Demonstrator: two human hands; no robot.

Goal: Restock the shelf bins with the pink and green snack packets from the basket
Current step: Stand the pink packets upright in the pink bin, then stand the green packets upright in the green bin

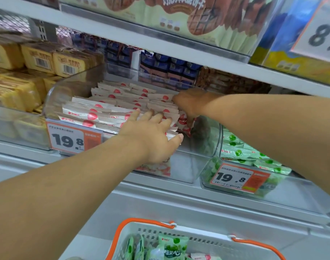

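A clear shelf bin [53, 94] holds rows of pink snack packets [108, 102]. My left hand [153, 136] lies flat with straight fingers on the front packets. My right hand [190, 104] reaches in from the right and grips a pink packet [184, 124] at the bin's right side. To the right, a second clear bin [209, 175] holds green snack packets [241, 151]. Below, a white basket with orange handles [179, 235] carries green packets [171, 248] and one pink packet [203, 257].
Yellow packaged snacks [38, 59] fill the bin to the left. Blue and brown packs [169, 72] stand at the back of the shelf. Orange price tags reading 19.8 [72, 139] hang on both bins. An upper shelf [160, 40] overhangs closely.
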